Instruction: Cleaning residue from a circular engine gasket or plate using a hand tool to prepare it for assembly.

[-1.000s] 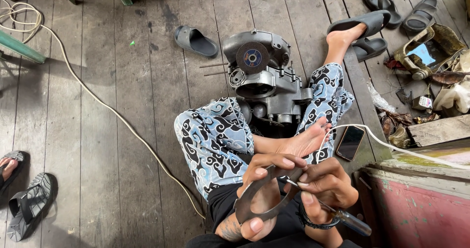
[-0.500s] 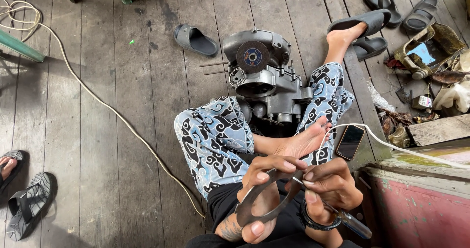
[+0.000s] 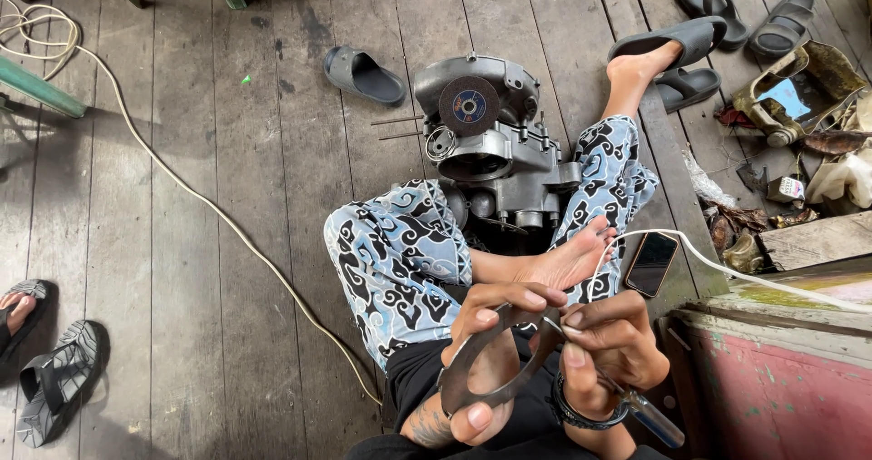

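1. My left hand point(image 3: 495, 351) has its grip closed around a grey gasket point(image 3: 481, 374), fingers over the top edge and thumb under the bottom, at 6 o'clock in the view.
2. My right hand point(image 3: 609, 346) is clenched on a scraper point(image 3: 649, 415), its tip touching the gasket's upper edge.
3. An engine point(image 3: 500, 151) sits on the plank floor point(image 3: 182, 269) at 12 o'clock between my legs.
4. A phone point(image 3: 651, 264) lies at 3 o'clock by my foot; a lone sandal point(image 3: 363, 74) rests at 11 o'clock.
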